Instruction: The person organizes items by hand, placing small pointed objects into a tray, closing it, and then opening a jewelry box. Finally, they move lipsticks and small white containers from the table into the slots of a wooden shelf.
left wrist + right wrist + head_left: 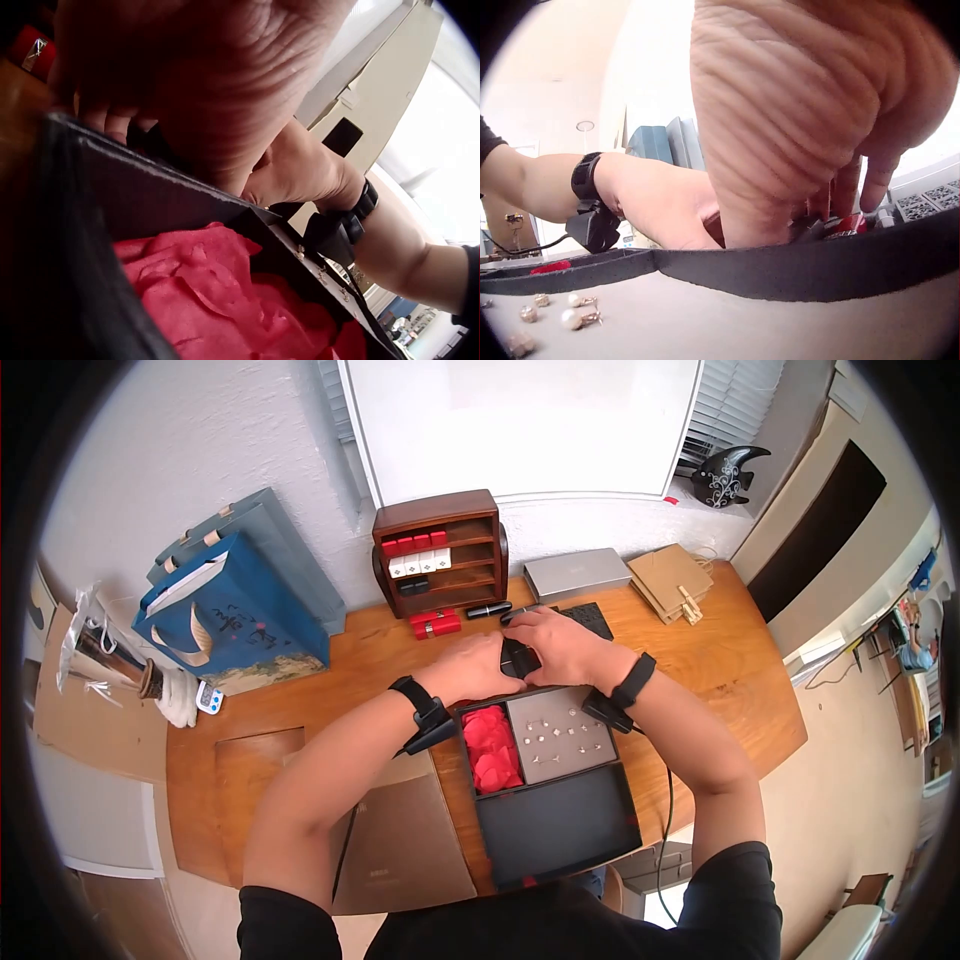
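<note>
While both hands meet over the desk (725,680), a small black item (519,658) is gripped btwn them — L hand (474,667) curled round its left side, R hand (560,648) round its right; exact type, can't tell. Just nearer the body than the hands is a black box (512,730) w/ red petals (490,750) in its left compartment, earrings (556,732) on a grey pad (540,708) in the right one. Beyond the hands, to the left: a red case (435,623) and wooden shelf unit (436,515); straight beyond them — a silver box (577,573).
</note>
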A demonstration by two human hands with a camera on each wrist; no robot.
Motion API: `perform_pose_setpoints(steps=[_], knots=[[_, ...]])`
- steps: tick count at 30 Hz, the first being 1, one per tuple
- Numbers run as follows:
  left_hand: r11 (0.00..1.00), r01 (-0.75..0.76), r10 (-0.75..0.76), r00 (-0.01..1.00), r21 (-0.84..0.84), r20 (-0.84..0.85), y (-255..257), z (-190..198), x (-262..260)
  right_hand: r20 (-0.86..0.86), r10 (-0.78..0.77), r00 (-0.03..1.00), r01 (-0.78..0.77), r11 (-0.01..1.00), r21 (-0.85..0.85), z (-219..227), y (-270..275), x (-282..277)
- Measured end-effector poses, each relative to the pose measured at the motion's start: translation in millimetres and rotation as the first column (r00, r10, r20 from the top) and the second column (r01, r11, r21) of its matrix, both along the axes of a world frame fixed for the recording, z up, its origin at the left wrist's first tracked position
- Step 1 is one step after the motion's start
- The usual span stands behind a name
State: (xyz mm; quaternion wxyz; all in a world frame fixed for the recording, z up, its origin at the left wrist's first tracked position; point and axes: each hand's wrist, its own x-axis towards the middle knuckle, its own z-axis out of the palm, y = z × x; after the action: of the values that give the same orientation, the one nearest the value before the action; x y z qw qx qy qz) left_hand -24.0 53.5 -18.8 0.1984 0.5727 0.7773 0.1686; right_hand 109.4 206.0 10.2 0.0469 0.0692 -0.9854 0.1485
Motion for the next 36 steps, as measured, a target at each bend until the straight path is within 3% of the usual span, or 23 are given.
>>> perform_pose_setpoints(steps=[2,4,5,6,7,8,9,10,11,16,18,22,24,25,26,29,34,36], knots=[[0.998,-0.034,0.034,0.999,-0.048,0.002,-1,9,3,0.016,-0.012,1.000,0.013,0.999,-0.032,-1,1,2],[0.993,-0.068,0.069,0.998,-0.092,0.009,-1,10,6,-0.089,-0.046,0.995,0.026,0.977,-0.211,-3,5,5],[0.993,-0.079,0.079,0.997,-0.083,-0.007,-1,8,7,-0.085,-0.040,0.996,0.022,0.978,-0.207,0,6,6],[0.993,-0.091,0.090,0.996,-0.074,-0.023,0,7,8,0.060,-0.134,0.989,0.146,0.865,-0.481,4,6,8],[0.993,-0.095,0.094,0.995,-0.070,-0.021,0,7,9,0.225,-0.181,0.957,0.288,0.665,-0.689,8,7,9],[0.992,-0.098,0.095,0.995,-0.079,-0.041,0,7,11,0.226,-0.179,0.958,0.287,0.670,-0.685,5,9,9],[0.991,-0.101,0.095,0.994,-0.087,-0.062,0,8,12,0.290,-0.122,0.949,0.314,0.320,-0.894,-1,12,9],[0.991,-0.101,0.097,0.994,-0.082,-0.059,1,8,12,0.326,-0.045,0.944,0.321,-0.085,-0.943,-4,13,10],[0.990,-0.106,0.103,0.994,-0.088,-0.042,2,9,11,0.349,-0.074,0.934,0.336,-0.144,-0.931,-6,11,9],[0.985,-0.151,0.151,0.988,-0.087,0.002,1,12,7,0.404,-0.231,0.885,0.370,-0.176,-0.912,-7,3,2],[0.966,-0.258,0.260,0.956,-0.037,0.136,-2,14,4,0.400,-0.293,0.868,0.359,-0.185,-0.915,-6,0,-4],[0.930,-0.355,0.333,0.923,0.093,0.190,-7,-7,-10,0.360,-0.387,0.849,0.275,-0.259,-0.926,-5,-2,-18],[0.842,-0.524,0.340,0.699,0.127,0.629,-15,-8,-15,0.350,-0.401,0.847,0.251,-0.278,-0.927,-6,-6,-27],[0.814,-0.567,0.288,0.580,0.124,0.762,-17,-9,-19,0.358,-0.396,0.845,0.267,-0.269,-0.926,-7,-9,-31],[0.816,-0.565,0.288,0.583,0.124,0.760,-20,-9,-24,0.366,-0.394,0.843,0.280,-0.260,-0.924,-7,-13,-34],[0.699,-0.705,0.212,0.361,0.117,0.908,-28,0,-27,0.313,-0.442,0.840,0.197,-0.289,-0.937,-1,-33,-48],[0.700,-0.708,0.137,0.252,0.086,0.958,-27,4,-41,0.272,-0.476,0.836,0.174,-0.239,-0.955,-16,-49,-80],[0.696,-0.713,0.105,0.216,0.084,0.971,-23,3,-45,0.241,-0.501,0.831,0.183,-0.163,-0.969,-21,-55,-90]])
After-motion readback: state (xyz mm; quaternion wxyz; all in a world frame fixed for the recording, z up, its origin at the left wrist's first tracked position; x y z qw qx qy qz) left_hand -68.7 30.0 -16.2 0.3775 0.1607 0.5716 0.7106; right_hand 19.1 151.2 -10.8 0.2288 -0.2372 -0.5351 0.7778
